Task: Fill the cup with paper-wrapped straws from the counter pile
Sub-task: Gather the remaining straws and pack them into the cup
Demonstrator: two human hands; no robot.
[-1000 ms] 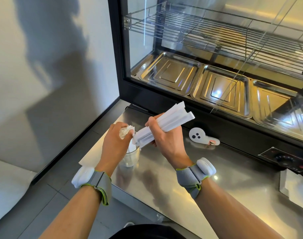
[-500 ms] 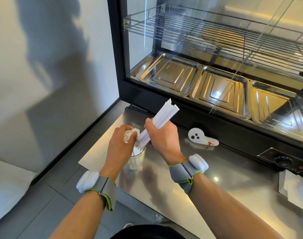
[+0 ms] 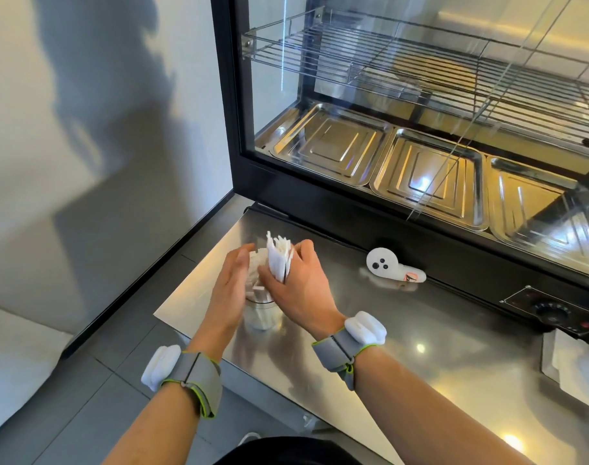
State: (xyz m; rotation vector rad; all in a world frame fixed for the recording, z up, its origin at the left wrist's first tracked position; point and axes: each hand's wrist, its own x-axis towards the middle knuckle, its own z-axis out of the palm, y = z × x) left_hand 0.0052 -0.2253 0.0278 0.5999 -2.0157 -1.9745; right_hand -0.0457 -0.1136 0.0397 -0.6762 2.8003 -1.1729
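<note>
Right hand [image 3: 296, 286] has its fingers clamped round a straw bundle [image 3: 279, 260], standing upright in the cup [image 3: 262, 313]; left hand [image 3: 231, 290] fingers loosely cupped beside it, touching the straws.

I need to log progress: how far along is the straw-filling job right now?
Done: the clear cup already holds wrapped straws. In hand: the right hand lowers a bundle of straws into it while the left hand steadies the cup. Left: releasing them; no counter pile is in view.

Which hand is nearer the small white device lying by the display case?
Right. The right hand grips straws over the cup, closer to the white device; the left hand sits beyond.
</note>
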